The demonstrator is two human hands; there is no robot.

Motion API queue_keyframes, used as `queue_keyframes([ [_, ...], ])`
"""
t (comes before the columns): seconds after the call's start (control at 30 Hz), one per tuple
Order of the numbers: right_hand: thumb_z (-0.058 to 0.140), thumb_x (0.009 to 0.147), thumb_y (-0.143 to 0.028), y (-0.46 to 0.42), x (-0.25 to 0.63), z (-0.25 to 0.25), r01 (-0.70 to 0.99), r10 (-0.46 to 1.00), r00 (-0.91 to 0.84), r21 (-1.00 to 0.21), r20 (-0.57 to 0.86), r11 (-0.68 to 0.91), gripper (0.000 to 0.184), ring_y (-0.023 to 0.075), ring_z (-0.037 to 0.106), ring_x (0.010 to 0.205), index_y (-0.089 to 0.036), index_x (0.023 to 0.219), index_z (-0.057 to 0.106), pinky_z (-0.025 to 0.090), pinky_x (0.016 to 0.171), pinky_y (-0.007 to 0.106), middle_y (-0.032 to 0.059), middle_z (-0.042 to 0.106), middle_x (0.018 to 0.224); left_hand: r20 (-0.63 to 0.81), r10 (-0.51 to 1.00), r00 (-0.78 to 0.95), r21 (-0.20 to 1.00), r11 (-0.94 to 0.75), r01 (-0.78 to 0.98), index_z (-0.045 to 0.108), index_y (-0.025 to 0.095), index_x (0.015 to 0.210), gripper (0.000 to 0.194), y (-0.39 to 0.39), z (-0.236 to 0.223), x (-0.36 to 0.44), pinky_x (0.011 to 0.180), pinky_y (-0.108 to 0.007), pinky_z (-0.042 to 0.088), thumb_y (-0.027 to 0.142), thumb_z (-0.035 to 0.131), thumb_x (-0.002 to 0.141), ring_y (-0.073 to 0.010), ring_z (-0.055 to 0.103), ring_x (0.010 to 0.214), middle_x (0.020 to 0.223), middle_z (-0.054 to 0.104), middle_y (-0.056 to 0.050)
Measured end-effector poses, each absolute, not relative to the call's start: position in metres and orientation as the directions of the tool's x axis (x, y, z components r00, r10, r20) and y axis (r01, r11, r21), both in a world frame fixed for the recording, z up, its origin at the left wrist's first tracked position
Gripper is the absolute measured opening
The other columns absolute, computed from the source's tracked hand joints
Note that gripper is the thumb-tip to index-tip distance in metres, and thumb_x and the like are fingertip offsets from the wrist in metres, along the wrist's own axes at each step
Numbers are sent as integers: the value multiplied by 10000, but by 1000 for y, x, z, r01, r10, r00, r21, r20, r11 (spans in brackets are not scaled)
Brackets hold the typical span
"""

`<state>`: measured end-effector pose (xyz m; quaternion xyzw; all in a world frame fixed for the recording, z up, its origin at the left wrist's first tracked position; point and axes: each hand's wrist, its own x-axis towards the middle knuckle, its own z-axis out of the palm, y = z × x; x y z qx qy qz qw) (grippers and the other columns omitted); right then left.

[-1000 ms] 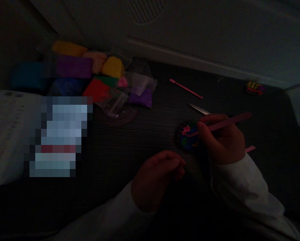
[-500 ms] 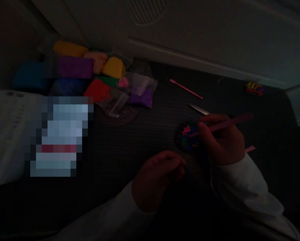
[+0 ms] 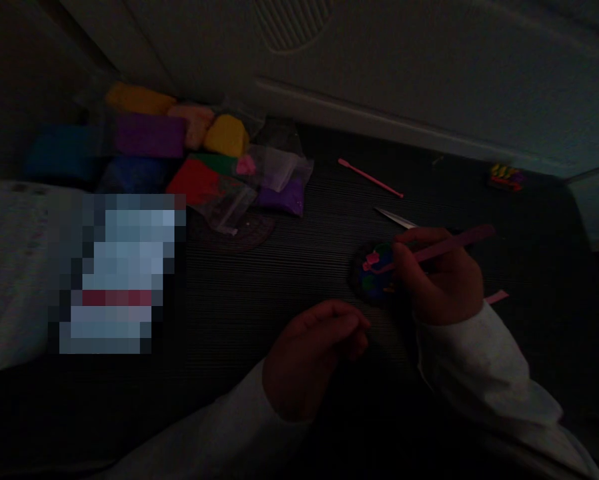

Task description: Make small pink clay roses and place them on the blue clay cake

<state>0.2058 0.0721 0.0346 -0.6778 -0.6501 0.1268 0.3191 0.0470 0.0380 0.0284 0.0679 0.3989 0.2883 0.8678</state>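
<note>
A pink plastic modelling tool (image 3: 454, 244) is pinched in my right hand (image 3: 442, 283), its thin tip reaching left to a small pink clay flower (image 3: 372, 259). That flower sits on a round clay piece (image 3: 371, 291) with a dark bumpy rim, a blue middle and green and yellow bits; my right fingers cover its right side. Below and left of this piece, my left hand (image 3: 317, 353) is closed, thumb against the fingers, and whatever it may hold is hidden. A metal pointed blade (image 3: 395, 217) sticks out behind my right hand, its other end covered.
Bags of coloured clay (image 3: 152, 136) lie at the back left. A phone with a blurred screen (image 3: 124, 267) rests beside a white packet (image 3: 14, 273). Another pink tool (image 3: 369, 178) lies behind the blade. A small multicoloured clay piece (image 3: 504, 177) sits back right.
My right hand and its modelling tool have shifted slightly left, the tip staying by the pink flower. My left hand has hardly moved.
</note>
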Motion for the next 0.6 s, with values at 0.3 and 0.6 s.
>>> queue_keyframes([
  [0.3, 525, 710, -253, 73, 206, 33, 792, 957, 149, -609, 248, 34, 106, 108, 523, 441, -205, 802, 544, 419, 407, 235, -19, 574, 596, -647, 558, 519, 351, 823, -447, 575, 134, 633, 93, 38, 29, 47, 552, -252, 308, 207, 534, 672, -99, 445, 538, 539, 522, -6],
  [0.6, 533, 712, -251, 72, 205, 39, 835, 951, 128, -548, 281, 50, 105, 116, 544, 502, -199, 801, 546, 421, 431, 238, -4, 586, 646, -646, 556, 524, 349, 825, -445, 570, 132, 639, 93, 37, 28, 47, 552, -247, 307, 194, 520, 687, -99, 449, 543, 543, 526, -8],
])
